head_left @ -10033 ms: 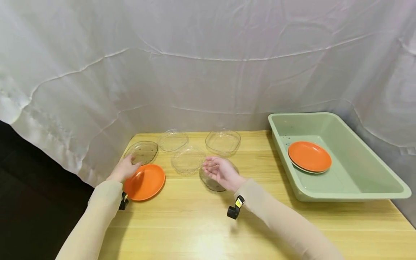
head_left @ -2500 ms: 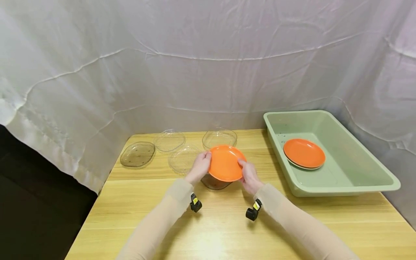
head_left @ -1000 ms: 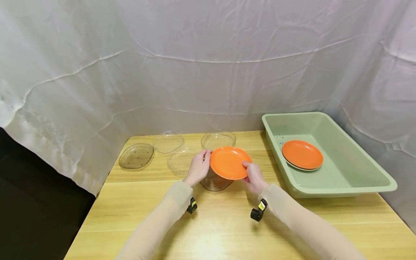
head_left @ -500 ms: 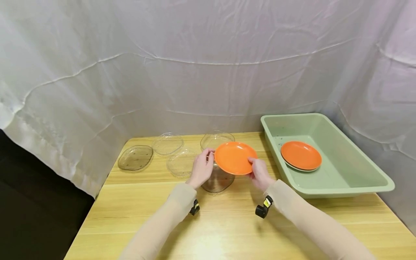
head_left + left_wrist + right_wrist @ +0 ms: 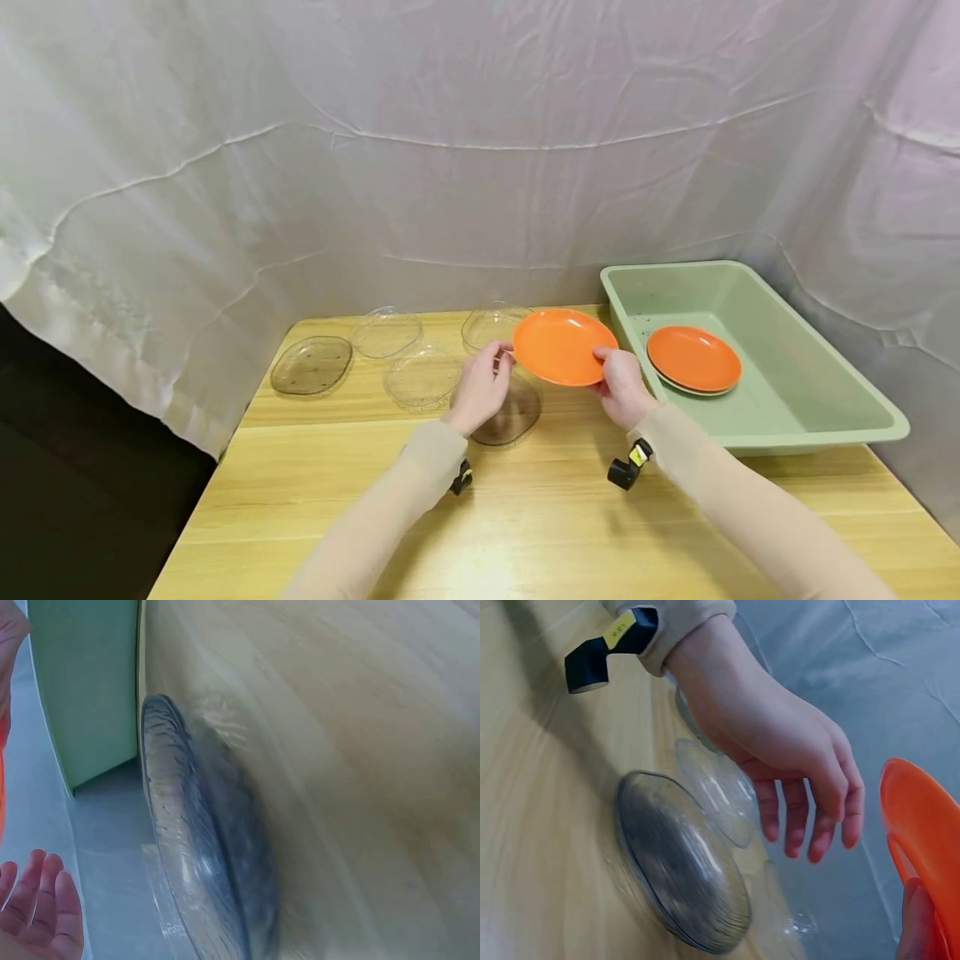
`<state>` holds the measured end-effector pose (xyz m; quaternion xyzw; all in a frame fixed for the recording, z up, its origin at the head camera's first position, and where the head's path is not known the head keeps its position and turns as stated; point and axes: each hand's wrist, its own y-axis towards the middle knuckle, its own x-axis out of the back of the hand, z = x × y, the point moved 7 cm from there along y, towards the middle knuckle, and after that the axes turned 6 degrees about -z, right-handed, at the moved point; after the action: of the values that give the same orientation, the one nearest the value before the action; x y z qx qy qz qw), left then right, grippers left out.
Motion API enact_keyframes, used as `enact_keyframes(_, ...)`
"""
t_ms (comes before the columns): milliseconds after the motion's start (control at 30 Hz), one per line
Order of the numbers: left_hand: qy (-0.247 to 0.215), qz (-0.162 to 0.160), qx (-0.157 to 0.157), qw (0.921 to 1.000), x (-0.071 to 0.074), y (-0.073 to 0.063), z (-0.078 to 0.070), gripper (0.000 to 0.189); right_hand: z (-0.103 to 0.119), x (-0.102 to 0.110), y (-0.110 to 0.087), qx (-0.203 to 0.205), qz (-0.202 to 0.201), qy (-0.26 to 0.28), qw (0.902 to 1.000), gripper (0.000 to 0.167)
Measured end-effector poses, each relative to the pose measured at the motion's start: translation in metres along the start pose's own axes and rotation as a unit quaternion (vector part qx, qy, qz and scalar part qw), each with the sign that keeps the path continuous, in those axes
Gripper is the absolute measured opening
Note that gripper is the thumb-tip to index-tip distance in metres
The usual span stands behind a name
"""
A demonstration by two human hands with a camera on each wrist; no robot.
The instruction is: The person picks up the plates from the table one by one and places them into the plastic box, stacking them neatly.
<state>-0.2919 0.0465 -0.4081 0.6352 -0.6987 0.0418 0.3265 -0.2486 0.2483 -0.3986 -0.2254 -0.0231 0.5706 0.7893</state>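
Observation:
An orange plate (image 5: pixel 564 346) is raised above the table, tilted, just left of the green tub. My right hand (image 5: pixel 624 387) pinches its right edge, thumb on the top face and fingers underneath. My left hand (image 5: pixel 482 390) is near the plate's left edge; in the right wrist view this left hand (image 5: pixel 780 742) is apart from the orange plate (image 5: pixel 930 832), its fingers loosely bent and holding nothing. Below the left hand a smoky see-through dish (image 5: pixel 517 417) rests on the table, partly covered by that hand.
The green tub (image 5: pixel 817 438) stands at the right with another orange plate (image 5: pixel 693 358) stacked on a pale one inside. Toward the back and left lie clear dishes (image 5: pixel 423 375) and a second smoky dish (image 5: pixel 312 365). A grey curtain (image 5: pixel 450 200) hangs behind the table.
The orange plate was lifted from the table's left side, brought to the middle in both hands, then moved right toward the tub. My left hand has let go of it.

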Motion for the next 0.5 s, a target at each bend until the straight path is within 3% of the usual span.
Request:
enact_keyframes(233,0.013,0.014,-0.038,0.9991,-0.015,0.004,-0.017,0.03,0.018,0.017,0.001,-0.007,-0.015,0.01,0.9998,0.052)
enact_keyframes(400,0.031,0.031,-0.068,0.9967,-0.031,0.004,-0.031,0.029,0.033,0.03,0.0,-0.016,-0.01,0.048,0.9987,0.041)
enact_keyframes(500,0.048,0.035,-0.094,0.9938,-0.04,0.004,-0.042,0.028,0.041,0.038,0.0,-0.029,-0.007,0.078,0.9965,0.045)
